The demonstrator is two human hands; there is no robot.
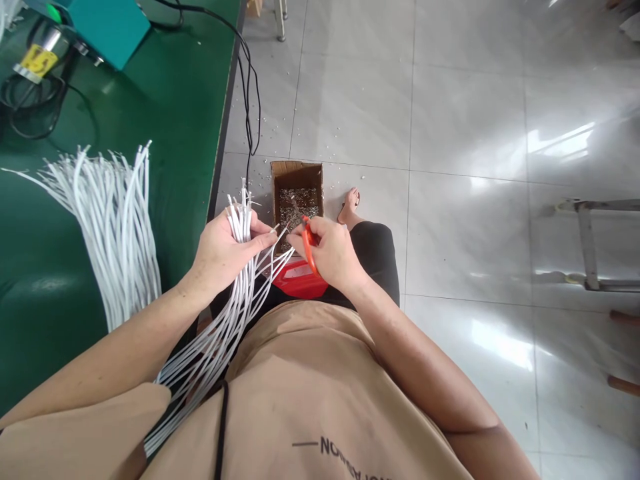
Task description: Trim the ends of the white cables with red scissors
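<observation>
My left hand [223, 243] is closed round a bundle of white cables [243, 273], whose stripped ends stick up above the fingers. Its thumb and fingertip pinch one cable end toward the right. In my right hand [327, 250] is a pair of scissors [308, 247] with orange handles, the blades pointing up and away over the box. The right fingertips also touch a few cable ends that fan out from the bundle. Below both hands stands an open cardboard box [299, 170] with many small clippings in it. The cables trail down across my lap to the lower left.
A thick pile of white cables [117, 233] lies on the green table [185, 127] at left. A teal device [110, 30] stands at its far end, with black cords [247, 87] hanging over the edge. A red object [300, 280] sits near my lap. Clippings dot the floor.
</observation>
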